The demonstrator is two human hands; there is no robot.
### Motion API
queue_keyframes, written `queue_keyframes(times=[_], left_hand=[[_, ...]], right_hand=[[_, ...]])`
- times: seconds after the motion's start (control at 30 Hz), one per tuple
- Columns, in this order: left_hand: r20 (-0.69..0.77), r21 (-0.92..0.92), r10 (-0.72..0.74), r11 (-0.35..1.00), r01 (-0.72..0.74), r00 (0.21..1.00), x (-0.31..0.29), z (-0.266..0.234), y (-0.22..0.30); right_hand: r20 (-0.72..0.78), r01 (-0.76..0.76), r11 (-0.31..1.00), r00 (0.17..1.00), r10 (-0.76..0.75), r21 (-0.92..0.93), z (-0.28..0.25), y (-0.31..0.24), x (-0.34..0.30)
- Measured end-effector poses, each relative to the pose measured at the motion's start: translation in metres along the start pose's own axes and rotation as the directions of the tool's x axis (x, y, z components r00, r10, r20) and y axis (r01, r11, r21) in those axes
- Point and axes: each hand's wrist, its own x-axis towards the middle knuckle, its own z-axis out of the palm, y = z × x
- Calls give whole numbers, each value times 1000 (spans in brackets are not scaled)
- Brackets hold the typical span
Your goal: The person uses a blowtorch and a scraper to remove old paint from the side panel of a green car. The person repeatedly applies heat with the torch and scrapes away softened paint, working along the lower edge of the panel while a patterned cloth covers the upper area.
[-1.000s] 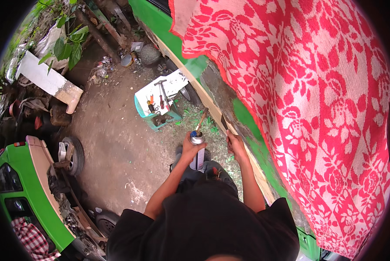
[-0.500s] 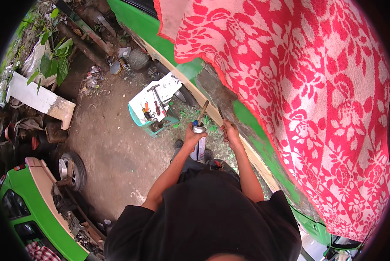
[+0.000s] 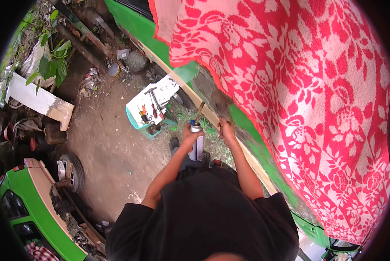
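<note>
My left hand [image 3: 189,138] is wrapped around the top of a gas torch [image 3: 197,150], a pale canister with a silver collar, a blue knob and a brownish metal nozzle. Held upright in front of my legs, its nozzle points up toward the lower edge of the green car body [image 3: 246,124]. A little to the right, my right hand [image 3: 227,131] is closed beside the beige lower strip of that car. Its fingers seem pinched together, and what they hold, if anything, is too small to tell.
A teal stool [image 3: 160,129] with a white top carries a hammer [image 3: 155,99] and screwdrivers. A red-and-white floral blanket [image 3: 286,95] drapes the car at right. Green flakes dot the ground. At left are a tyre [image 3: 75,174], another green car [image 3: 38,204] and a white panel [image 3: 34,95].
My right hand has moved slightly left and up. The torch stays in my left hand, shifted a little left in the picture along with the whole view.
</note>
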Motion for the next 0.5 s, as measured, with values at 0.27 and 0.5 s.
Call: queue_keyframes(times=[0.27, 0.5], left_hand=[[15, -20, -34, 999, 35, 999, 8, -9, 0], [53, -67, -30, 997, 33, 998, 10, -10, -6]], right_hand=[[-56, 22, 999, 998, -20, 30, 13, 10, 2], [-20, -17, 992, 1000, 19, 126, 14, 13, 6]])
